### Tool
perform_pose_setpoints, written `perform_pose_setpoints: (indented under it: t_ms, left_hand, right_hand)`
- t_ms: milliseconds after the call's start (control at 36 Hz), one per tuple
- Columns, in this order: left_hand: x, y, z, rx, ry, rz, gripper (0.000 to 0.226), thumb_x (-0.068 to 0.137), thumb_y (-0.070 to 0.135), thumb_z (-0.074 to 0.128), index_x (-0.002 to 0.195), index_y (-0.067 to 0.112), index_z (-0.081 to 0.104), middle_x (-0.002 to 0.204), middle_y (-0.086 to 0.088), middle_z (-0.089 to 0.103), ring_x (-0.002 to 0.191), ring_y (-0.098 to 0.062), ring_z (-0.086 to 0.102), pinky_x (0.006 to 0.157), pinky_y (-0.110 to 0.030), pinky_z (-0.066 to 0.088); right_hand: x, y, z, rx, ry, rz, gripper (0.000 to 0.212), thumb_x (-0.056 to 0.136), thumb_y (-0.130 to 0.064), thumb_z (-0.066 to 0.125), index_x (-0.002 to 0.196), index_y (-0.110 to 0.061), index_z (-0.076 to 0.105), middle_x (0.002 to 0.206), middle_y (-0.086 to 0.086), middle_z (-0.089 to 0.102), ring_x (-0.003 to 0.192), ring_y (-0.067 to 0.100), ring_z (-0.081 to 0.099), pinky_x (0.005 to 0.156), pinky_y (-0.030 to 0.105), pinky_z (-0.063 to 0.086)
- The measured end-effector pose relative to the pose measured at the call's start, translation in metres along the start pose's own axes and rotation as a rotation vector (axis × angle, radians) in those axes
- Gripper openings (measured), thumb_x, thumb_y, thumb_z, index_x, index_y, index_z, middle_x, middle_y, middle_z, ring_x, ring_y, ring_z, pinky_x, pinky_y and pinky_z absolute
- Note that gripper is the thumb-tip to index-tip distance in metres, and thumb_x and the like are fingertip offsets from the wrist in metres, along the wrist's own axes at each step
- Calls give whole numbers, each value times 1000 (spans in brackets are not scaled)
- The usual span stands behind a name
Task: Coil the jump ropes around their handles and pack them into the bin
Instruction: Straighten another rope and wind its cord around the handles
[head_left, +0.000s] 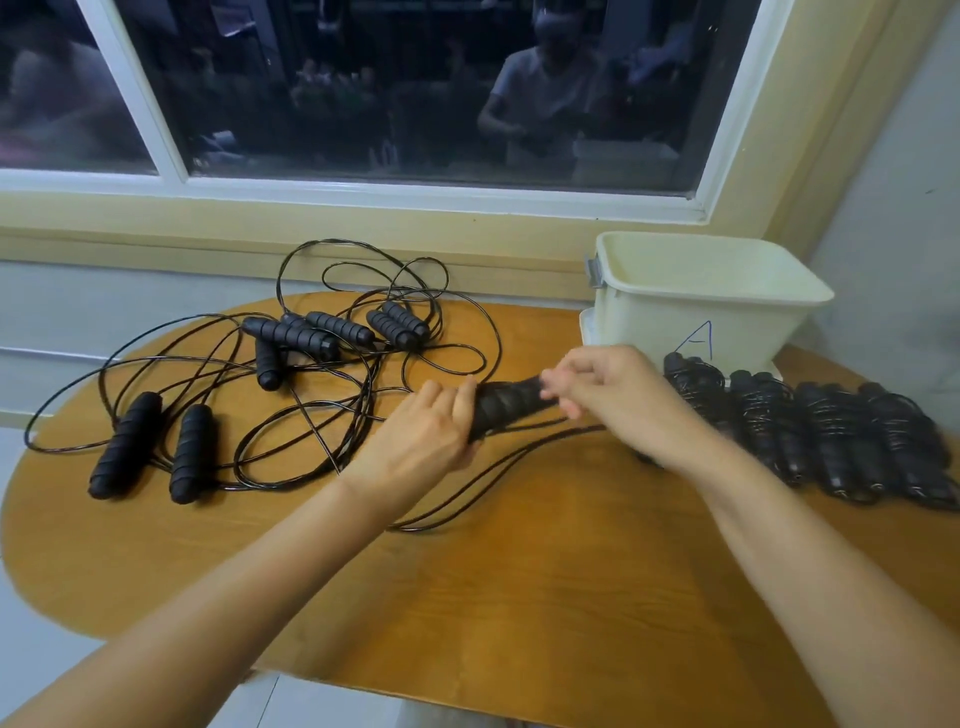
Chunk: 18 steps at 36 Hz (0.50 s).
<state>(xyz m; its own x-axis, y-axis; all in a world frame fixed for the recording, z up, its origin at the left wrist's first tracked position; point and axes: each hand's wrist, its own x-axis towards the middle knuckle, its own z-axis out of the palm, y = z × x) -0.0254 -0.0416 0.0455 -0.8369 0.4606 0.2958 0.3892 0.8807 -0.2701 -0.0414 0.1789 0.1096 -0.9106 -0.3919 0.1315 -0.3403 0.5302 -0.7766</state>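
Observation:
My left hand (426, 426) grips the black foam handles (506, 405) of a jump rope above the middle of the wooden table (519, 597). My right hand (608, 395) has its fingers curled round the same bundle's right end and the black cord. That cord (467, 493) trails in a loop toward the table's front. Several loose jump ropes (332, 338) lie tangled at the left and back. Several coiled ropes (831, 436) lie in a row at the right. The cream bin (696, 296) marked with a blue A stands at the back right, and I see nothing in it.
A window and its sill run along the wall just behind the table. The table's rounded left end and front edge are in view. The coiled row lies directly in front of the bin, close to my right forearm.

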Motion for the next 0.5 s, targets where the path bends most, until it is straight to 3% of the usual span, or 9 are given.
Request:
perform_pose_setpoints:
  t_ms: [83,194,306,389,444,500]
  left_hand:
    - [11,1,-1,-15,27,-98,68,73,26,76,121,-18,55,84,-26,67,74,-37,64,62,-44,58]
    - [14,8,-12,-170,142,-137,65,66,16,85,119,-13,59,85,-23,66,74,-38,64,64,-43,57]
    - [9,23,-25,-447,175,-90,61,79,10,77,132,-8,53,102,-24,65,93,-39,62,79,-45,53]
    - [4,30,-30,-552,170,-34,66,92,18,66,148,0,36,128,-19,55,118,-29,48,102,-27,33]
    - [2,29,-33,-592,162,-2,71,95,23,62,153,7,25,136,-12,48,122,-19,40,102,-15,21]
    - [2,27,-37,-651,103,19,77,95,25,62,156,16,15,133,-3,43,114,-11,40,97,-11,25]
  right_hand:
    - [-27,-7,25,65,39,-51,34,99,-24,56,67,-16,63,62,-10,67,76,-6,66,86,16,46]
    - [-48,12,45,474,82,68,21,100,-17,54,96,-4,71,73,-2,71,46,4,40,49,15,32]
    - [-49,35,58,786,97,246,27,90,-24,61,110,-6,67,89,9,73,47,6,38,42,16,28]
    - [-43,41,59,849,107,209,37,87,-23,62,122,-11,60,97,8,74,48,7,37,43,18,24]
    - [-43,44,60,878,100,132,37,90,-20,60,127,-16,57,97,-2,72,48,7,33,45,19,21]
    - [-43,46,62,875,112,84,41,90,-20,59,130,-18,55,111,-4,71,48,6,30,46,19,22]
